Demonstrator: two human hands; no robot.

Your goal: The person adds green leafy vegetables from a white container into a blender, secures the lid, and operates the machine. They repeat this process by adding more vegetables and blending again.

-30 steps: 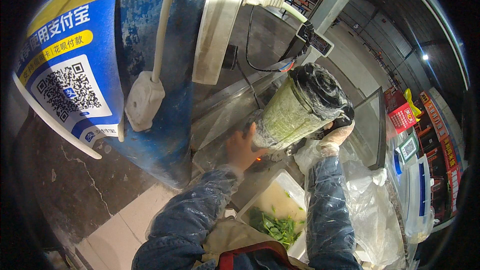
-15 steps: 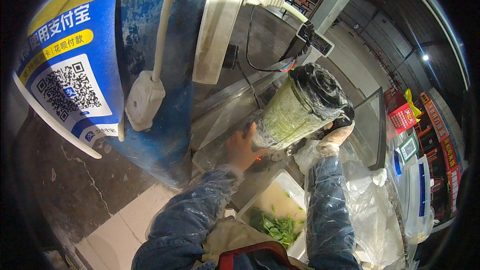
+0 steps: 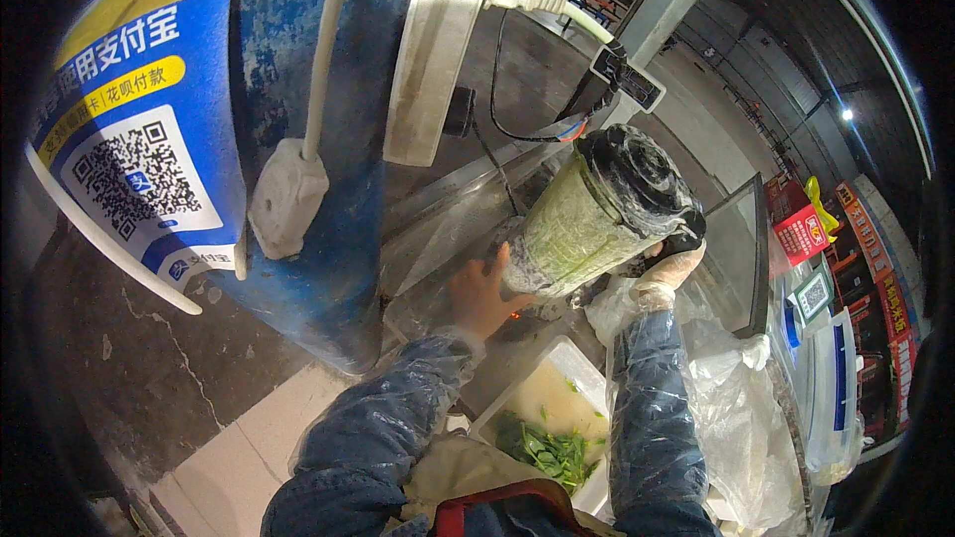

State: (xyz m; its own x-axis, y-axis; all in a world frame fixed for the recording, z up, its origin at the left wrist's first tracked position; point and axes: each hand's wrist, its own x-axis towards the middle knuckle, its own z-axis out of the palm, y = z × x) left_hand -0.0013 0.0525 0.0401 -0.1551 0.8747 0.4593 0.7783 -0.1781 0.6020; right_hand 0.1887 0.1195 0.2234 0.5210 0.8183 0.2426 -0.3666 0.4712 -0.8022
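Observation:
A blender jug [image 3: 585, 222], cloudy with green contents and capped by a black lid [image 3: 637, 167], stands in the middle and appears tilted. Its black handle [image 3: 686, 234] is on the right side, where my right hand [image 3: 670, 276], in a thin clear plastic glove, is closed around it. My left hand [image 3: 484, 295], bare, rests by the jug's lower end with fingers spread. Beside its fingertips glows a small red light [image 3: 515, 315] low on the blender; most of the base is hidden. Clear plastic sleeves cover both my forearms.
Below the blender is a white tub [image 3: 489, 426] with cloudy liquid and green leaves [image 3: 545, 447]. A blue column [image 3: 328, 239] with a hanging white socket [image 3: 288, 201] rises at left. Plastic bags [image 3: 736, 388] and clear boxes [image 3: 831, 378] crowd the right; a black cable [image 3: 494, 89] hangs behind.

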